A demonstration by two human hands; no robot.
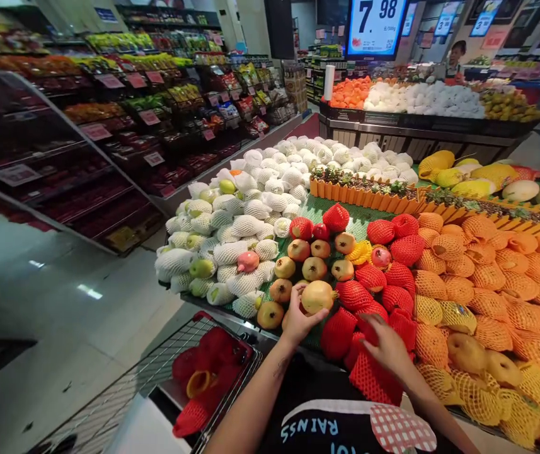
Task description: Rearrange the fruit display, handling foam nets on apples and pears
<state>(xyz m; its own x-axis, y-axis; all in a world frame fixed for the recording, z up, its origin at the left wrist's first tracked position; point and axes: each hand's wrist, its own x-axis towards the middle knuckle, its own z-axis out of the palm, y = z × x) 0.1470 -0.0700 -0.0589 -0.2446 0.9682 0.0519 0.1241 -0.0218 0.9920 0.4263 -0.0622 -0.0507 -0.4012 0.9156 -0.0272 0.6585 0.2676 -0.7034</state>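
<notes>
My left hand [299, 318] is closed around a bare yellowish pomegranate [317, 296] at the near edge of the fruit display. Around it lie several more bare pomegranates [314, 268] on green matting. My right hand [384, 343] rests on a pile of red foam net sleeves [372, 377] at the front of the stand, fingers curled onto one. Fruits in red nets [406, 249] sit just beyond that hand.
A wire shopping cart [156, 372] at lower left holds loose red foam nets [208, 372]. White-netted fruit [232, 252] lies to the left, orange-netted fruit [491, 284] to the right. Shelving [62, 157] lines the aisle on the left. A person stands behind the far stand [456, 53].
</notes>
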